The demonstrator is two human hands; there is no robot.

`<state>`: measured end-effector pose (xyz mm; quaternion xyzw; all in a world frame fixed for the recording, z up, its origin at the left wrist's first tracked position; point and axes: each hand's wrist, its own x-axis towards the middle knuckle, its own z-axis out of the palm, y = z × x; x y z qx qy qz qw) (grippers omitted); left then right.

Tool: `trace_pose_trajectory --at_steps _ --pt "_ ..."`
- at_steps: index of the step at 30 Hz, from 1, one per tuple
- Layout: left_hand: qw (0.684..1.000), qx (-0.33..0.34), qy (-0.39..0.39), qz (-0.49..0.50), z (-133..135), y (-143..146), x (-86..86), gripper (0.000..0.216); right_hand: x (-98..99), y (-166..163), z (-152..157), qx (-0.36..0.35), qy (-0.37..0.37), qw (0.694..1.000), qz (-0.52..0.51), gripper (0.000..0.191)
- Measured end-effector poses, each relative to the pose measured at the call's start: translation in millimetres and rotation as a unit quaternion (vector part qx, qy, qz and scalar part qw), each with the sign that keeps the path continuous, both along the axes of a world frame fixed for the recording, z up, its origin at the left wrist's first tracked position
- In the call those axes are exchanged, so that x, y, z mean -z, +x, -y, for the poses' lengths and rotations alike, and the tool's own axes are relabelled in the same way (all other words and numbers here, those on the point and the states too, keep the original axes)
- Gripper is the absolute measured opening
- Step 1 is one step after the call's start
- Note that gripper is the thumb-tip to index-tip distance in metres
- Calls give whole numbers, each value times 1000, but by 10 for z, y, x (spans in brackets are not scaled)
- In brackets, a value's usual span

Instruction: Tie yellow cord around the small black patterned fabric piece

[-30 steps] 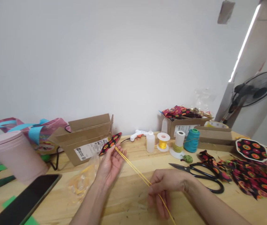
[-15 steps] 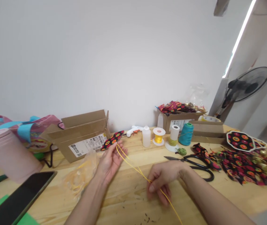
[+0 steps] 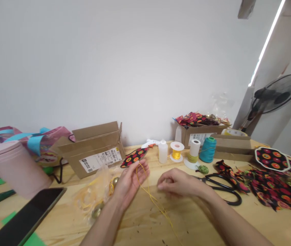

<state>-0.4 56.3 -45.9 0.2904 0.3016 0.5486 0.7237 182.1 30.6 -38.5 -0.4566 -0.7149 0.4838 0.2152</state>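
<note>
My left hand (image 3: pixel 132 182) is closed on a leaf-shaped patterned fabric piece (image 3: pixel 134 158), dark with red and yellow circles. A yellow cord (image 3: pixel 152 198) loops from its fingertips and trails down across the tabletop. Just right of the cord, my right hand (image 3: pixel 174 182) hovers with its fingers curled in. The cord runs apart from it, and nothing shows in its fingers. Black-handled scissors (image 3: pixel 220 188) lie partly behind the right wrist. Beside the left forearm are a clear plastic bag (image 3: pixel 90 194) and gold bells (image 3: pixel 98 209).
At the back stand a cardboard box (image 3: pixel 94 147), white bottle (image 3: pixel 163 152), yellow cord spool (image 3: pixel 176 152), green cord spool (image 3: pixel 193 152) and teal thread cone (image 3: pixel 208 149). Fabric scraps (image 3: pixel 270 184) are heaped right. A phone (image 3: pixel 27 215) and pink cylinder (image 3: pixel 14 167) are left.
My right hand has let go of the yellow cord and lifted up away from it. The cord now hangs slack from the left hand. The view has shifted slightly left.
</note>
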Motion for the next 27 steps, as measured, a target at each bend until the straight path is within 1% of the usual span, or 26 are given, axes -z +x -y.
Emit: trace_pose_trajectory --at_steps 1,2,3,4,5,6,8,10,11,14,17,20,22,27 --pt "1000 12 1 -12 19 23 6 14 16 -37 -27 55 69 996 -21 33" --pt "999 24 5 -25 40 46 9 14 29 -76 -57 104 118 986 -49 34" --pt "999 37 11 -39 64 71 7 14 38 -114 -88 141 142 976 -81 37" --pt "997 52 16 -55 91 97 -2 14 42 -150 -118 163 143 970 -113 40" --pt "995 69 22 -72 122 123 -16 14 41 -182 -145 173 123 967 -140 43" --pt "992 85 26 -92 153 149 -36 14 36 -210 -167 175 89 967 -161 45" --pt "985 107 33 -129 212 196 -84 15 21 -251 -199 170 0 967 -192 47" --pt "982 118 35 -140 251 229 -124 15 11 -273 -221 176 -70 957 -218 47" --pt "982 122 31 -139 259 237 -136 16 13 -277 -231 184 -89 951 -231 47" --pt "982 129 4 -137 240 234 -124 18 59 -266 -267 219 -101 935 -259 45" --pt "977 128 -28 -170 190 216 -61 19 141 -240 -287 239 -126 918 -291 40" --pt "969 120 -47 -213 162 212 -5 21 196 -224 -269 225 -149 899 -345 35" --pt "969 105 -46 -218 167 214 6 21 201 -223 -242 222 -163 887 -371 32" --pt "973 88 -28 -213 222 214 -32 18 175 -230 -178 216 -170 877 -394 31"
